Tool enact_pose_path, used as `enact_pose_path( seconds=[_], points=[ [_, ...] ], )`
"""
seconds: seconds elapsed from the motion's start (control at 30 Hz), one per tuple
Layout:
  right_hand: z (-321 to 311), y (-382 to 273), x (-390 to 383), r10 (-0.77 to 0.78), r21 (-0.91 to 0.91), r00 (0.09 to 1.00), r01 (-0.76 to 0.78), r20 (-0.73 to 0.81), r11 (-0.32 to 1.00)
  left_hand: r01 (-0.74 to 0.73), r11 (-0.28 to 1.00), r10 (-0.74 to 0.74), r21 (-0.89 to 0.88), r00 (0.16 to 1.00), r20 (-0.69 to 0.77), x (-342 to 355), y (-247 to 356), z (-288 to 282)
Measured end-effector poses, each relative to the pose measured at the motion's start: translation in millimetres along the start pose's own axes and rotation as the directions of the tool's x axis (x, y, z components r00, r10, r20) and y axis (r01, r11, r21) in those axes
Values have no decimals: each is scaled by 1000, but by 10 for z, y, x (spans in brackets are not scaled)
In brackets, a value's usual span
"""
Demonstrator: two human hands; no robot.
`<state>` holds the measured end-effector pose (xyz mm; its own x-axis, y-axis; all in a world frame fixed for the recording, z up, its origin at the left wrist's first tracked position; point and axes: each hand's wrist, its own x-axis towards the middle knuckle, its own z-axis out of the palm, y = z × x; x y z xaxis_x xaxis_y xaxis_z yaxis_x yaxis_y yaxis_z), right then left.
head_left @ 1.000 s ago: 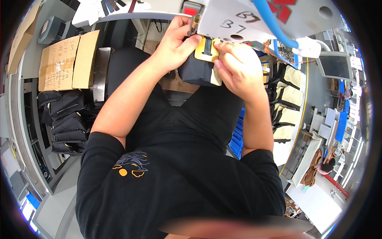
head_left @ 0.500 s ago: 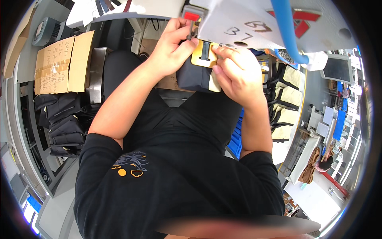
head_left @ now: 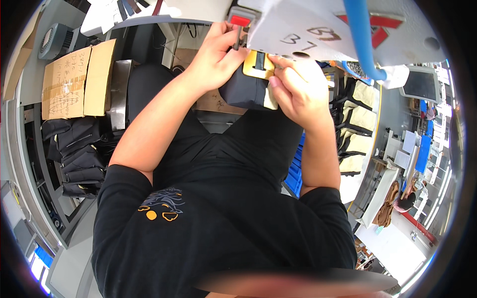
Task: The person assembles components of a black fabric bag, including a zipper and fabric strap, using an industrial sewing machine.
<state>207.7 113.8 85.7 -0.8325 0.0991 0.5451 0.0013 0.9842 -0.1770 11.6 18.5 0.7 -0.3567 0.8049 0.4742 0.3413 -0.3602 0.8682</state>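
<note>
Under the head of a white machine (head_left: 278,35) lies a yellow plate (head_left: 254,72) with a dark strip showing in its slot. Below the plate hangs a black fabric bag (head_left: 241,92) with a cream panel (head_left: 271,101) at its right side. My right hand (head_left: 301,87) is closed, thumb and fingers pinching the bag beside the plate's right edge. Left of the plate, my left hand (head_left: 218,57) has its fingers curled, the thumb reaching toward a metal bar under a red-topped part (head_left: 240,21). What its fingertips grip is hidden.
A blue hose (head_left: 358,39) curves down at the machine's right. Black bags (head_left: 82,154) are piled at left below a cardboard box (head_left: 77,82). Cream and black pieces (head_left: 356,126) are stacked at right, near a blue crate (head_left: 294,171). A monitor (head_left: 420,83) stands farther right.
The yellow plate has shifted slightly up and right, and its slot shows less of the dark strip. The bag and my right hand have moved a little; my left hand stays nearly in place.
</note>
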Motion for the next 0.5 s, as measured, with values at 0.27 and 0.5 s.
enact_pose_path(
  seconds=[0.27,0.5],
  points=[
    [9,118,12,23,-59,999,-21,24,998,-52,997,54,62,998,-34,128,-22,13],
    [34,196,9,124,4,992,-124,13,992,-37,996,38,79,999,-4,217,9,20]
  ],
)
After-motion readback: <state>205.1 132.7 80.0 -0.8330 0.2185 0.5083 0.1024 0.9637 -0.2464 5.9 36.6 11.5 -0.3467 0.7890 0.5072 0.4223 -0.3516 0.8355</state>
